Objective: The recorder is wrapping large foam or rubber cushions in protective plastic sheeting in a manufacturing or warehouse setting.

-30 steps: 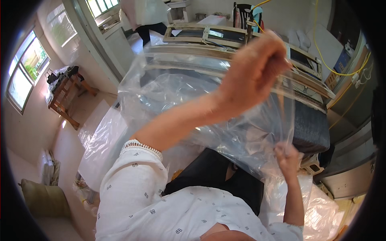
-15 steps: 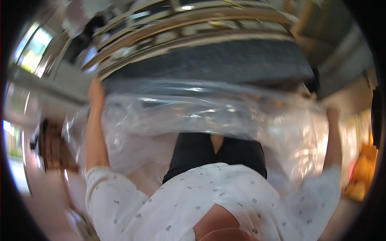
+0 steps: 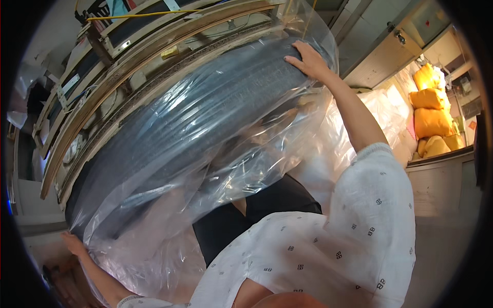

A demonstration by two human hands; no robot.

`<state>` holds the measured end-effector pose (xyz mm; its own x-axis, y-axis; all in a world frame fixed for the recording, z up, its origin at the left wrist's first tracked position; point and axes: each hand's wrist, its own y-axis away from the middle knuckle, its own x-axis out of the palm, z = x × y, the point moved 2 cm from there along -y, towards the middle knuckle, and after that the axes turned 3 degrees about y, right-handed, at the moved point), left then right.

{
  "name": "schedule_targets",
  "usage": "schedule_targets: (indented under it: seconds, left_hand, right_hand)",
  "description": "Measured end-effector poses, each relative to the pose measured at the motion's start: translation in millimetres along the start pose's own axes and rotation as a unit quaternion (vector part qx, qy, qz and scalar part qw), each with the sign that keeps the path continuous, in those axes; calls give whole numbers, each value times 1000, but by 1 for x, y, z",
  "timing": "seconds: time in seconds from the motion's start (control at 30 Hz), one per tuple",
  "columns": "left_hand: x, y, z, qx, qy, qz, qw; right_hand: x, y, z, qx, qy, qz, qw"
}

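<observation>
A large clear plastic sheet [image 3: 241, 164] lies over a dark-grey upholstered piece [image 3: 205, 87] with a wooden frame [image 3: 123, 66] along its far side. It hangs in wrinkled folds down toward my legs. At the far left corner, my left hand [image 3: 75, 243] is closed on the sheet's edge, its fingertips partly hidden. Over the far right end, my right hand [image 3: 309, 60] rests on the plastic with its fingers spread. Some of the sheet stands up loosely past that end of the frame.
Yellow stuffed bundles [image 3: 434, 120] are stacked at the right, beyond more crumpled clear plastic [image 3: 367, 115]. A cabinet door with a metal latch [image 3: 399, 36] is at the upper right. A yellow cord [image 3: 149, 15] runs across the frame's far side.
The plastic has been drawn farther over the grey upholstery. My right hand has moved up onto its far right end; my left is lower at the left corner. The view has turned.
</observation>
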<state>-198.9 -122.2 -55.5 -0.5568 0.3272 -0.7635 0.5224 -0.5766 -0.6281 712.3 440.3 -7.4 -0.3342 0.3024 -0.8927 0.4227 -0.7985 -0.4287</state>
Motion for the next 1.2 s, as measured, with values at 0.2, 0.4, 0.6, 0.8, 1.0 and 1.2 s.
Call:
schedule_targets:
  seconds: [0.2,0.4,0.6,0.8,1.0,1.2]
  left_hand:
    - [14,-49,-9,-77,-11,79,994]
    - [-35,-122,-145,71,-26,109,991]
    - [-245,0,-444,317,462,227,797]
    - [-223,35,-527,249,493,220,804]
    - [-208,18,-573,239,451,196,838]
    - [-212,14,-581,236,401,171,868]
  right_hand:
    - [-29,-22,0,199,180,103,958]
    - [28,-18,-51,170,51,22,984]
    - [-83,72,-87,265,-356,-190,876]
    - [56,248,-204,512,-209,9,833]
    - [161,311,-154,619,-349,-13,704]
    - [150,346,-126,737,-45,133,661]
